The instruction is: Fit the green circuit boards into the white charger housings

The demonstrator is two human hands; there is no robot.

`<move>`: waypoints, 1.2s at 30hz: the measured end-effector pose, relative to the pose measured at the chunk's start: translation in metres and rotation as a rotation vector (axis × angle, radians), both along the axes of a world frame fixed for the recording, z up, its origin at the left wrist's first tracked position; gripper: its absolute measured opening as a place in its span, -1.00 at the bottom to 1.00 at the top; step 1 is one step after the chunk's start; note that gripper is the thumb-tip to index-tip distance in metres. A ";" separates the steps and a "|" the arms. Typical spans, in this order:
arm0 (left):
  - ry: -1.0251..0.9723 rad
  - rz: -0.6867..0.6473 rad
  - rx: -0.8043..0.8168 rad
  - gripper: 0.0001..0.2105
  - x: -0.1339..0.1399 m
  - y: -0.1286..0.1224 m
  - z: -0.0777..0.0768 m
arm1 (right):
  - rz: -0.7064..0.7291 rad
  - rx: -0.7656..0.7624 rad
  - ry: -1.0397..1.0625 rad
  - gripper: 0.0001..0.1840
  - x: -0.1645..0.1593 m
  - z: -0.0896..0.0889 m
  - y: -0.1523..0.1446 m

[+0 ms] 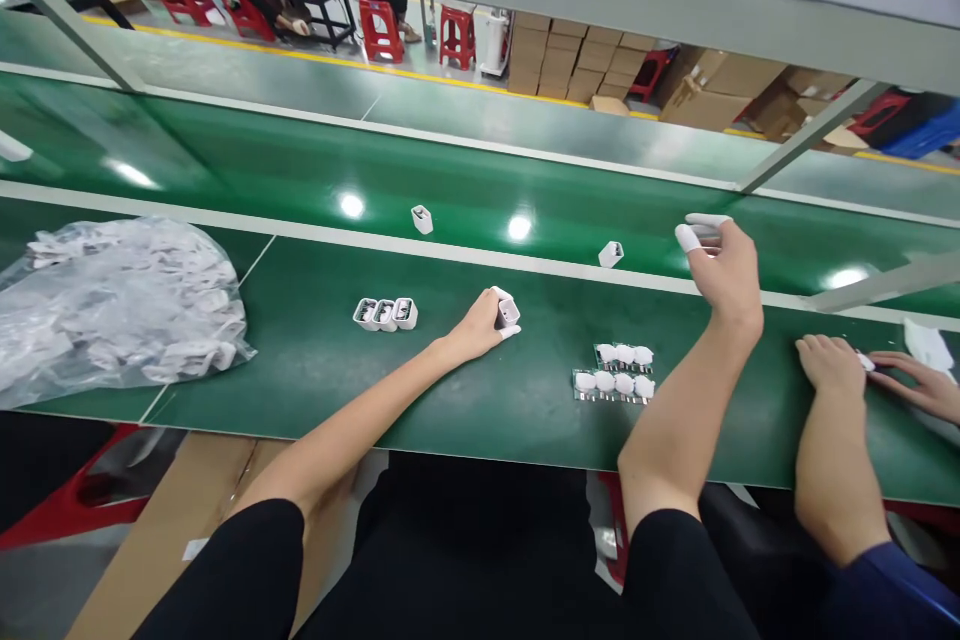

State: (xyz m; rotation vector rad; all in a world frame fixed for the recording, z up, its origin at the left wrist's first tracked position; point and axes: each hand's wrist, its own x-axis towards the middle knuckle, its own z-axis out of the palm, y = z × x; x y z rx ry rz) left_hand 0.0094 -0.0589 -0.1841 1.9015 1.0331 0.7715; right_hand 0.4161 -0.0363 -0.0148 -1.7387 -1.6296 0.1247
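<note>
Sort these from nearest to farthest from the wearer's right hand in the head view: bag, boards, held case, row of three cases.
1. Boards: below and left of the right hand.
2. Held case: farther left, in the left hand.
3. Row of three cases: left of that hand.
4. Bag: far left.

Short black sleeves, white-capped fingers

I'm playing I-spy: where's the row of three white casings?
In the head view, the three white casings sit left of centre on the green table, between the clear plastic bag and the left hand.
</note>
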 end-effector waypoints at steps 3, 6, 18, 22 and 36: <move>0.024 -0.102 0.034 -0.68 0.000 0.002 0.004 | 0.134 -0.186 -0.045 -0.59 -0.035 -0.005 -0.049; 0.145 -0.204 0.155 -0.70 -0.002 -0.002 0.008 | 0.268 -0.435 -0.244 -0.64 -0.060 -0.032 -0.095; 0.308 -0.456 0.432 -0.67 -0.003 -0.009 0.005 | 0.179 -0.454 -0.575 -0.81 -0.090 -0.106 -0.151; 0.262 -0.450 0.419 -0.68 -0.006 -0.008 0.003 | 0.093 -0.414 -0.623 -0.69 -0.088 -0.107 -0.154; 0.226 -0.435 0.368 -0.66 -0.006 -0.007 0.005 | 0.218 -0.407 -0.589 -0.95 -0.075 -0.106 -0.156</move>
